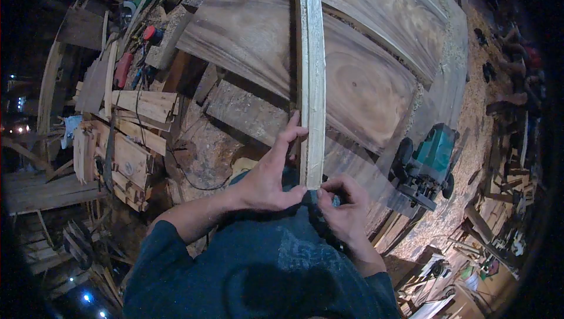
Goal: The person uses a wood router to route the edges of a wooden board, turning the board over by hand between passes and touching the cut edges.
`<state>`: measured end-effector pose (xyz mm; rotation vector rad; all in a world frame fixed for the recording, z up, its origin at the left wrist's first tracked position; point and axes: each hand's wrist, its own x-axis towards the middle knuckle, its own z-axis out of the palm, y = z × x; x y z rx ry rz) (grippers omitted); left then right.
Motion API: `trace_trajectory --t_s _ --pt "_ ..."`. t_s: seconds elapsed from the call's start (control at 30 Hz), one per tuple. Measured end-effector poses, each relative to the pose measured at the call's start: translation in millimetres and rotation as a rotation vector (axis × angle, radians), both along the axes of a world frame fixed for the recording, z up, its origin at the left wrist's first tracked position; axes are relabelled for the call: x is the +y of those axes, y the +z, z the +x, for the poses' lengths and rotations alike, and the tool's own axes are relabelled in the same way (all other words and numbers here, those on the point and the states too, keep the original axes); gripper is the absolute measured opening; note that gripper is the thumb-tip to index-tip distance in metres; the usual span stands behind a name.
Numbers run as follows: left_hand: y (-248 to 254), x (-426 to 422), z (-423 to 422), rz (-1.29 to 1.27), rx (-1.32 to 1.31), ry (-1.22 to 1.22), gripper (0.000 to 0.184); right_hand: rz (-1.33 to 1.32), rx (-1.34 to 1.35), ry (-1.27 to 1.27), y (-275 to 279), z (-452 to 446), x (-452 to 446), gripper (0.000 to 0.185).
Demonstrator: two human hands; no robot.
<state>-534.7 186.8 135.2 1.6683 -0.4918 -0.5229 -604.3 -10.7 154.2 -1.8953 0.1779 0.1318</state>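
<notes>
A long, pale wooden strip (316, 84) runs from the top of the view down to my chest, its near end just in front of my shirt. My left hand (267, 178) grips that end from the left, fingers along the side and thumb at the bottom corner. Close to the same end, on the right, my right hand (346, 204) is closed with its fingers curled. A small bluish patch shows among those fingers, and I cannot make out what they hold. Beneath the strip lie wide, grained wooden panels (367, 81).
A green power tool (433, 151) rests right of the panels. Wood shavings (461, 160) cover the floor there. Stacked wood pieces (138, 151), a cable (188, 181) and a red tool (123, 71) are on the left. Scrap wood (482, 225) lies at the lower right.
</notes>
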Motion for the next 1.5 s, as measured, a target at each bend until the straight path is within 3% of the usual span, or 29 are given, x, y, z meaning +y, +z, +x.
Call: trace_trajectory --t_s 1.03,1.13,1.5 --pt "2.9 1.4 3.2 -0.026 -0.005 -0.019 0.094 0.022 0.015 -0.018 3.3 1.5 2.5 0.009" --pt "4.6 1.2 2.0 -0.059 0.093 -0.009 0.094 0.008 -0.001 -0.010 3.9 2.4 2.3 0.009" --pt "0.2 1.3 2.1 -0.027 -0.016 -0.013 0.094 -0.014 -0.007 -0.004 -1.2 -0.4 0.0 0.011"
